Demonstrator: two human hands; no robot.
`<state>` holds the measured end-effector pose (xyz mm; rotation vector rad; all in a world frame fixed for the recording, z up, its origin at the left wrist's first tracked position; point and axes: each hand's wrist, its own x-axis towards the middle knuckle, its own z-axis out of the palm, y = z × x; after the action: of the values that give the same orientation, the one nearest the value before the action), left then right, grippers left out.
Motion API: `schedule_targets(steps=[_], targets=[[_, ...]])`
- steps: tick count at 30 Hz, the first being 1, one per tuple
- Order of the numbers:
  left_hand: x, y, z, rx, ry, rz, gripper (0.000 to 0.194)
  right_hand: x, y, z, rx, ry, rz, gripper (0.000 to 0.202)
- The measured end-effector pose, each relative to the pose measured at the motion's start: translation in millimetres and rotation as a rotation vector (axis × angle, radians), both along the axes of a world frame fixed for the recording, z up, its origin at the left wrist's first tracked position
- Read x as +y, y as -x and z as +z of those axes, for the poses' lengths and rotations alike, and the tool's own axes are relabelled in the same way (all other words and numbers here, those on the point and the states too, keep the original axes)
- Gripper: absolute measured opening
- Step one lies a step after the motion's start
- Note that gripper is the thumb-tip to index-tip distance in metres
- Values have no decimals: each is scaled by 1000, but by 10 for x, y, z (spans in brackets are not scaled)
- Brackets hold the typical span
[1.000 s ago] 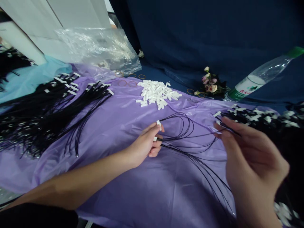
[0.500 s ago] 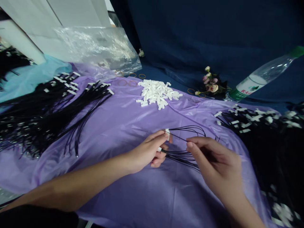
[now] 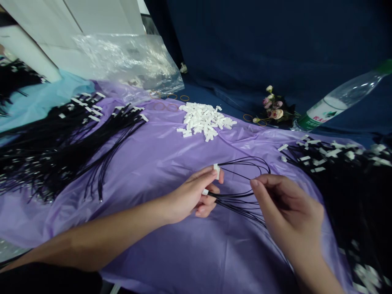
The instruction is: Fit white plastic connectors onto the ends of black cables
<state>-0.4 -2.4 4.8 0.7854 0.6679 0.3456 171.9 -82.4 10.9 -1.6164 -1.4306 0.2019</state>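
Between the thumb and forefinger of my left hand (image 3: 191, 194) is a small white plastic connector (image 3: 217, 171), with several thin black wires (image 3: 241, 160) running from it to the right. A second white connector (image 3: 205, 191) sits lower in the same hand, and a bundle of black wires (image 3: 237, 208) trails from there past my right hand. My right hand (image 3: 288, 208) pinches one thin black wire (image 3: 234, 172) that leads back to the upper connector. The tips of the right thumb and forefinger press together; the other fingers are curled.
Loose white connectors (image 3: 203, 119) lie heaped on the purple cloth (image 3: 147, 163). Black wire bundles (image 3: 76, 147) with white ends lie left, and more wires (image 3: 352, 196) lie right. A clear plastic bag (image 3: 131, 61), artificial flowers (image 3: 274, 108), rubber bands (image 3: 167, 107) and a bottle (image 3: 337, 100) stand behind.
My right hand has moved slightly to the right, drawing the pinched wire outward from the connector. My left hand keeps its hold, nearly unmoved.
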Motion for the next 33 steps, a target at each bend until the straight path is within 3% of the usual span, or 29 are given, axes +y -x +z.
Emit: schedule_targets(steps=[12,23,28,33], targets=[[9,-2,15,-9,-7,-2,26,0,-27,20,-33,9,20,4],[6,-16,-36,57,-110,-24,24,45,-87,91,-434,-156,171,9],[-4,-25,-55,88,-143,-78,24,43,-70,3,-486,-114,226,19],[-12,-14,-76,68,-136,-150,24,65,-6,-115,-482,-195,245,18]])
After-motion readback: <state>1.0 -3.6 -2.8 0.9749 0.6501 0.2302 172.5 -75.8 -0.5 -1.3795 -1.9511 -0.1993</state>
